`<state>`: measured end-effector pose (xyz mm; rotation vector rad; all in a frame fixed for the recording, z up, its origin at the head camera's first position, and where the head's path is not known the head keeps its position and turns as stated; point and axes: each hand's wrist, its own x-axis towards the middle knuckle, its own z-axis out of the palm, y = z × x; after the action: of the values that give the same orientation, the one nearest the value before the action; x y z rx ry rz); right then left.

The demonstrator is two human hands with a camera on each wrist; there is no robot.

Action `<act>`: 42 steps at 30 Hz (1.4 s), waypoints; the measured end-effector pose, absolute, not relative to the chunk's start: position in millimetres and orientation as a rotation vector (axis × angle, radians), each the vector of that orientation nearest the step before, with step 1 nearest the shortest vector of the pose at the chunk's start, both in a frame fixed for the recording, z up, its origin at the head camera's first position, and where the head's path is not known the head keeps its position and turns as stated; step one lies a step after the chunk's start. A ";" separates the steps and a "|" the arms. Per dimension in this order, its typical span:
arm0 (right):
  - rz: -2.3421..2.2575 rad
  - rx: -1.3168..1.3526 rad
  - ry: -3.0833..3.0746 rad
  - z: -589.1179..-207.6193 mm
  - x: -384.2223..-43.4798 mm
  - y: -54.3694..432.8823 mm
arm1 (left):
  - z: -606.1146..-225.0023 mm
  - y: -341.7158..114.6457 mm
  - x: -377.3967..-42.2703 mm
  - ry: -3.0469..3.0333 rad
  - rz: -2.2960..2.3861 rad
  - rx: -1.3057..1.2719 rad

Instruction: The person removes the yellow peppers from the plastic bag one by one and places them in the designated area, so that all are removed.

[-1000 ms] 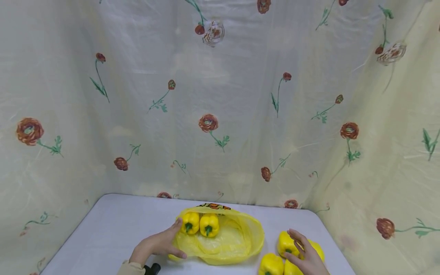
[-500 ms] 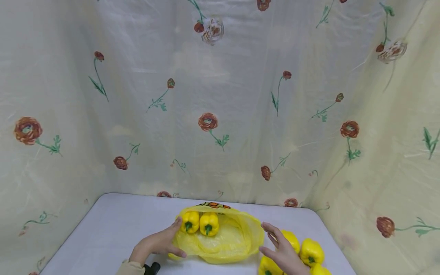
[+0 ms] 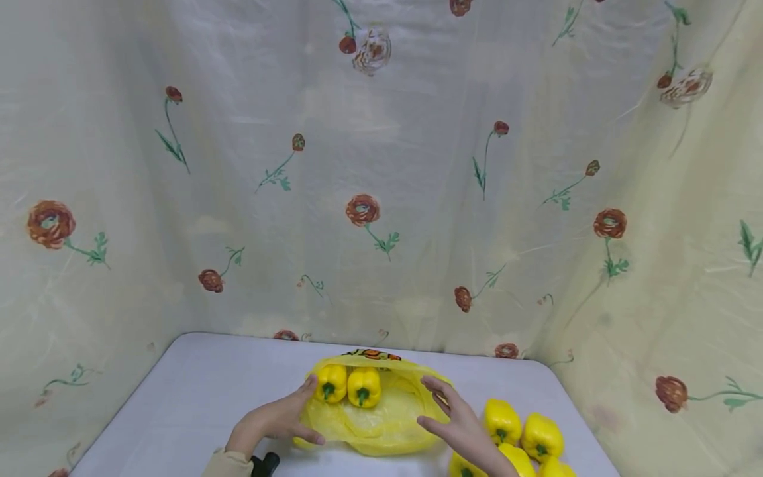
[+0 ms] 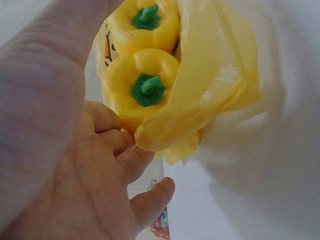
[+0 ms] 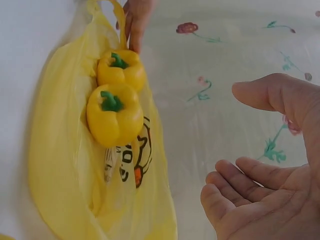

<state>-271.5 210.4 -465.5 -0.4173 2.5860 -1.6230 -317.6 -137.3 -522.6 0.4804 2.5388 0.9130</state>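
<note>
A thin yellow plastic bag [image 3: 399,424] lies on the table with its mouth spread wide. Inside, at the left, are two yellow bell peppers [image 3: 363,387] with green stems. My left hand [image 3: 277,416] is at the bag's left edge, fingers loosely spread; in the left wrist view its fingertips [image 4: 142,157] rest against the plastic beside the nearer pepper [image 4: 142,85]. Over the right side of the bag, my right hand [image 3: 459,427] is held with thumb and fingers apart. Nothing is in its grasp in the right wrist view, where the bag [image 5: 60,135] lies to one side.
Several more yellow bell peppers [image 3: 541,436] stand in a cluster right of the bag, partly behind the right forearm. The white table [image 3: 226,371] is bordered by a flower-printed curtain [image 3: 417,199] at the back and sides. A black object [image 3: 268,462] shows by the left wrist.
My right hand has moved left from above the loose peppers to over the bag's right side, uncovering the peppers. My left hand has stayed at the bag's left edge.
</note>
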 end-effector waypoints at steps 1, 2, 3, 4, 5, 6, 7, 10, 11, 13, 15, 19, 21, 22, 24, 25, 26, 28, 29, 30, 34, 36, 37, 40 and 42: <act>-1.627 -0.429 2.576 -465.1 -272.6 208.4 | -522.1 -137.0 -317.8 2.541 0.911 0.476; -1.626 -0.441 2.566 -465.0 -273.9 206.6 | -521.4 -136.7 -317.8 2.542 0.910 0.474; -1.627 -0.450 2.557 -464.8 -274.9 204.9 | -520.9 -136.4 -317.9 2.543 0.909 0.469; -1.623 -0.452 2.550 -464.5 -276.2 203.2 | -520.2 -136.2 -318.0 2.544 0.908 0.468; -1.613 -0.459 2.541 -464.4 -277.5 201.8 | -519.8 -136.1 -317.9 2.544 0.909 0.468; -1.606 -0.466 2.532 -464.4 -278.9 200.5 | -519.2 -136.0 -317.8 2.545 0.907 0.468; -1.602 -0.473 2.520 -464.2 -280.2 199.1 | -519.2 -136.0 -317.7 2.545 0.907 0.469; -1.601 -0.495 2.496 -463.9 -284.4 194.4 | -519.0 -136.1 -317.1 2.546 0.910 0.475; -1.604 -0.506 2.491 -464.1 -285.9 192.8 | -519.1 -136.2 -316.9 2.546 0.911 0.476; -1.606 -0.527 2.491 -464.4 -289.0 189.6 | -519.3 -136.3 -316.7 2.545 0.913 0.476; -1.598 -0.543 2.499 -465.0 -292.4 186.5 | -519.6 -136.4 -316.8 2.547 0.910 0.477; -1.585 -0.572 2.502 -465.8 -299.5 180.3 | -520.7 -136.6 -318.0 2.543 0.912 0.481; -1.586 -0.583 2.497 -465.8 -303.1 177.3 | -520.9 -136.6 -318.3 2.540 0.913 0.479; -1.585 -0.588 2.495 -465.7 -305.0 175.8 | -520.9 -136.6 -318.3 2.538 0.912 0.479; -1.582 -0.595 2.499 -465.3 -307.9 172.8 | -520.4 -136.3 -317.9 2.536 0.910 0.474; -1.576 -0.595 2.500 -465.3 -309.4 171.5 | -520.0 -136.1 -317.6 2.536 0.906 0.472; -1.575 -0.598 2.501 -465.2 -310.5 170.0 | -519.7 -136.0 -317.3 2.536 0.903 0.470; -1.569 -0.597 2.501 -464.8 -312.2 166.9 | -518.9 -135.7 -316.8 2.533 0.904 0.469; -1.568 -0.599 2.495 -464.8 -313.1 165.4 | -519.0 -135.6 -316.8 2.529 0.911 0.465; -1.568 -0.603 2.485 -464.9 -314.1 163.8 | -519.1 -135.6 -317.1 2.525 0.916 0.462; -1.574 -0.615 2.436 -465.1 -319.4 157.1 | -520.8 -135.9 -319.0 2.517 0.936 0.457; -1.579 -0.612 2.413 -465.4 -322.2 154.1 | -521.4 -136.4 -319.5 2.516 0.941 0.457; -1.584 -0.610 2.401 -465.7 -323.5 152.8 | -521.6 -136.5 -319.5 2.512 0.947 0.459; -1.594 -0.600 2.370 -467.9 -327.2 149.8 | -522.8 -136.9 -318.9 2.502 0.960 0.461; -1.604 -0.599 2.345 -470.6 -329.8 148.5 | -523.6 -136.9 -318.2 2.494 0.967 0.460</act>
<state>-329.8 148.5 -470.6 -0.5994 2.3446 -1.6041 -318.2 -136.9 -523.6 0.4601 2.4935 0.9670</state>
